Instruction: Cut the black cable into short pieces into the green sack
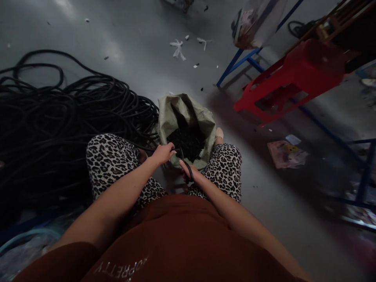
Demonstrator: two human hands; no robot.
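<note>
The left hand (163,154) pinches a black cord (150,149); the right hand (190,172) grips scissors (182,156), both near the sack's (165,113) six-o'clock edge. Coils (79,105) crowd nine o'clock; floor (188,78) opens at twelve.

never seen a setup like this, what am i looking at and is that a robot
No robot here: these are a person's bare hands, in one picture from a camera worn on that person's head, looking down. The left hand holds a black cord; the right hand holds scissors. In front is an open sack with small dark pieces inside. On the floor, a tangled heap lies left, white scraps ahead, and a red stool is right.
</note>
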